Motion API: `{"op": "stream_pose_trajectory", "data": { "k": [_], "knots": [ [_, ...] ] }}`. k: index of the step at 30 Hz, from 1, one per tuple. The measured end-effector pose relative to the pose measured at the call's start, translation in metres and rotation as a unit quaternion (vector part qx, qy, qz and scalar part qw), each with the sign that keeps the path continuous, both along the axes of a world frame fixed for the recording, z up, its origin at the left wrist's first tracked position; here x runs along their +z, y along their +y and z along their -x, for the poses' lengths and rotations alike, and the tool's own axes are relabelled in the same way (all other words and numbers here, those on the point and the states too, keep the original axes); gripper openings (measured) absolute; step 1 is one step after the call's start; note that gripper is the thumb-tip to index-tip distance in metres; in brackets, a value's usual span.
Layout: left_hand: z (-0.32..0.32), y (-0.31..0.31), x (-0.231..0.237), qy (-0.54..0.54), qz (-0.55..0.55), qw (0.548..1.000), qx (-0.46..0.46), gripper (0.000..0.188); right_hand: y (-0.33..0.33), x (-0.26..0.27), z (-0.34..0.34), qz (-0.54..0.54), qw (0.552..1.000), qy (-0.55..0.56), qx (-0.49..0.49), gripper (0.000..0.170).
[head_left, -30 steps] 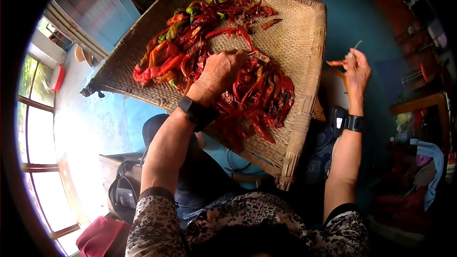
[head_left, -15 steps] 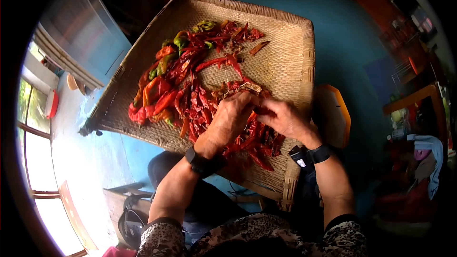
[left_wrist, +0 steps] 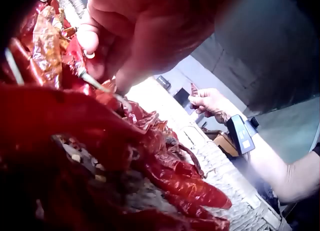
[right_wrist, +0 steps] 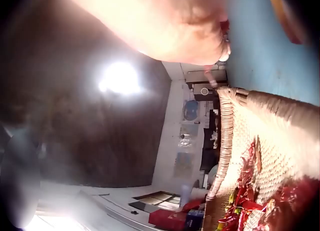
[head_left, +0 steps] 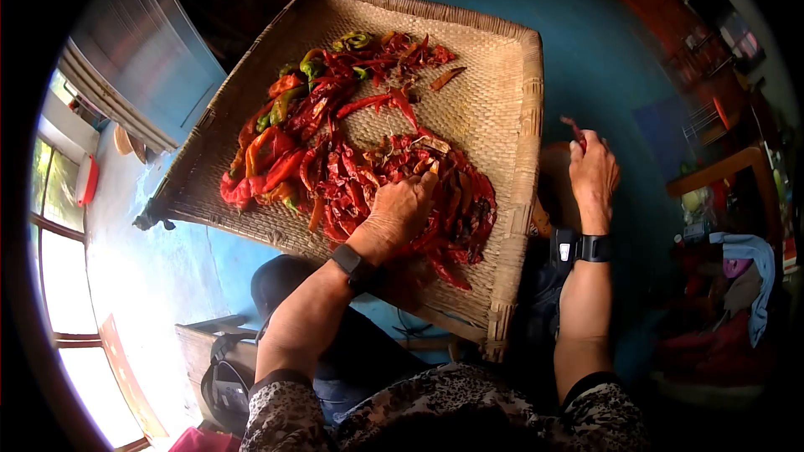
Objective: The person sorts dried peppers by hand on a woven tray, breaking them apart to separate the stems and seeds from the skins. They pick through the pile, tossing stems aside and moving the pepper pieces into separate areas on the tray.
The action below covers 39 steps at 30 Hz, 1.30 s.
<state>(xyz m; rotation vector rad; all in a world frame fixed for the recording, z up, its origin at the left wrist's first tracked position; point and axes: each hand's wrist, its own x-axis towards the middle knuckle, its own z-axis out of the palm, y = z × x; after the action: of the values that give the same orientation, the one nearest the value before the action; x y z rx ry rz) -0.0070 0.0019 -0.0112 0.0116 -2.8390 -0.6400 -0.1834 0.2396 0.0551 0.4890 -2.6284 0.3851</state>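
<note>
In the head view my left hand [head_left: 400, 209] is down in a heap of red chili peppers [head_left: 456, 192] on a woven tray [head_left: 502, 109]. The left wrist view shows its thumb and finger bent together around a red chili [left_wrist: 75, 50] among wrinkled pods and pale stems. Out past the tray's right rim, my right hand [head_left: 595, 172] is raised. It pinches a dark red dried chili [head_left: 571, 125], whose tip points up and away. In the right wrist view most of that hand is blurred, and the chili is partly hidden.
Plumper red and green peppers [head_left: 276, 155] lie on the tray's left side. An orange-edged container [head_left: 542, 219] stands low beyond the right rim, partly hidden by the arm. A bench with a black bag [head_left: 226, 381] is at lower left, near bright windows [head_left: 71, 310].
Both hands met over the heap half a second ago; now the right is back out beyond the rim with a chili, and the left stays low on the heap. The earlier chili is gone from the right hand.
</note>
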Motion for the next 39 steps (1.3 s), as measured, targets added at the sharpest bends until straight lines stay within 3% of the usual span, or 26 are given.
{"op": "stream_pose_trajectory", "data": {
  "k": [2, 3, 5, 7, 9, 12, 13, 15, 17, 19, 20, 21, 23, 25, 26, 27, 29, 30, 31, 33, 34, 35, 37, 39],
  "knots": [
    [0.004, -0.005, -0.004, -0.011, -0.014, 1.000, 0.002, 0.030, -0.002, -0.002, -0.008, 0.005, 0.997, 0.070, 0.012, 0.025],
    [0.006, -0.005, -0.001, -0.025, -0.028, 0.999, 0.001, 0.029, -0.002, -0.009, -0.004, 0.041, 0.992, 0.075, 0.091, 0.034],
    [0.008, -0.002, 0.016, 0.002, -0.037, 0.999, 0.016, 0.025, -0.019, -0.014, -0.014, 0.238, 0.937, -0.117, 0.226, 0.033],
    [0.010, -0.002, 0.039, 0.073, -0.237, 0.968, 0.033, 0.024, -0.037, -0.010, -0.030, 0.241, 0.865, -0.268, 0.350, 0.033],
    [0.007, -0.005, 0.051, 0.093, -0.376, 0.922, 0.027, 0.030, -0.063, -0.005, -0.060, 0.297, 0.805, -0.352, 0.374, 0.034],
    [0.006, -0.010, 0.046, 0.117, -0.457, 0.880, 0.050, 0.029, -0.089, -0.002, -0.071, 0.232, 0.714, -0.506, 0.425, 0.032],
    [0.006, -0.013, 0.044, 0.118, -0.455, 0.881, 0.057, 0.029, -0.097, -0.004, -0.072, 0.181, 0.735, -0.485, 0.438, 0.025],
    [0.004, -0.018, 0.042, 0.144, -0.366, 0.919, 0.034, 0.026, -0.108, -0.006, -0.081, 0.216, 0.754, -0.434, 0.443, 0.021],
    [-0.006, -0.022, 0.067, 0.080, -0.397, 0.914, 0.030, 0.025, -0.111, -0.005, -0.072, 0.167, 0.785, -0.429, 0.414, 0.017],
    [-0.008, -0.042, 0.071, 0.142, -0.249, 0.958, 0.024, 0.024, -0.110, 0.003, -0.061, 0.281, 0.762, -0.427, 0.398, 0.015],
    [-0.010, -0.058, 0.078, 0.085, -0.148, 0.984, 0.050, 0.024, -0.103, 0.015, -0.058, 0.331, 0.760, -0.421, 0.369, 0.017],
    [-0.012, -0.072, 0.074, 0.116, -0.084, 0.988, 0.056, 0.020, -0.094, 0.009, -0.040, 0.379, 0.745, -0.430, 0.342, 0.019],
    [-0.020, -0.099, 0.067, 0.054, 0.144, 0.979, 0.131, 0.015, -0.074, 0.008, -0.019, 0.541, 0.682, -0.390, 0.301, 0.019],
    [-0.031, -0.117, 0.047, 0.008, 0.170, 0.972, 0.162, 0.015, -0.056, 0.004, -0.005, 0.707, 0.570, -0.357, 0.219, 0.015],
    [-0.034, -0.122, 0.041, -0.038, 0.191, 0.963, 0.186, 0.016, -0.039, -0.012, 0.016, 0.758, 0.474, -0.369, 0.255, 0.015],
    [-0.042, -0.113, 0.047, -0.096, 0.157, 0.961, 0.208, 0.018, -0.021, -0.020, 0.032, 0.776, 0.408, -0.375, 0.302, 0.021],
    [-0.053, -0.115, 0.018, -0.067, 0.152, 0.969, 0.185, 0.021, -0.020, -0.016, 0.022, 0.876, 0.350, -0.271, 0.193, 0.030],
    [-0.053, -0.111, 0.017, -0.079, 0.131, 0.969, 0.193, 0.027, -0.017, -0.014, 0.023, 0.901, 0.263, -0.324, 0.119, 0.039],
    [-0.051, -0.109, 0.014, -0.081, 0.130, 0.969, 0.195, 0.027, -0.019, -0.018, 0.023, 0.900, 0.264, -0.326, 0.118, 0.039],
    [-0.045, -0.105, 0.008, -0.018, 0.072, 0.986, 0.150, 0.034, -0.029, -0.027, 0.022, 0.820, 0.268, -0.431, 0.264, 0.040],
    [-0.041, -0.104, 0.002, 0.000, 0.051, 0.992, 0.117, 0.034, -0.046, -0.020, 0.006, 0.783, 0.347, -0.429, 0.289, 0.038],
    [-0.037, -0.102, -0.011, 0.011, 0.067, 0.993, 0.101, 0.033, -0.061, -0.015, -0.010, 0.752, 0.384, -0.447, 0.295, 0.032],
    [-0.023, -0.090, -0.001, -0.070, -0.012, 0.995, 0.068, 0.039, -0.084, -0.015, -0.035, 0.644, 0.460, -0.506, 0.342, 0.025],
    [-0.016, -0.081, -0.001, -0.021, -0.036, 0.999, 0.022, 0.037, -0.100, -0.014, -0.056, 0.539, 0.556, -0.506, 0.380, 0.021]
  ]
}}
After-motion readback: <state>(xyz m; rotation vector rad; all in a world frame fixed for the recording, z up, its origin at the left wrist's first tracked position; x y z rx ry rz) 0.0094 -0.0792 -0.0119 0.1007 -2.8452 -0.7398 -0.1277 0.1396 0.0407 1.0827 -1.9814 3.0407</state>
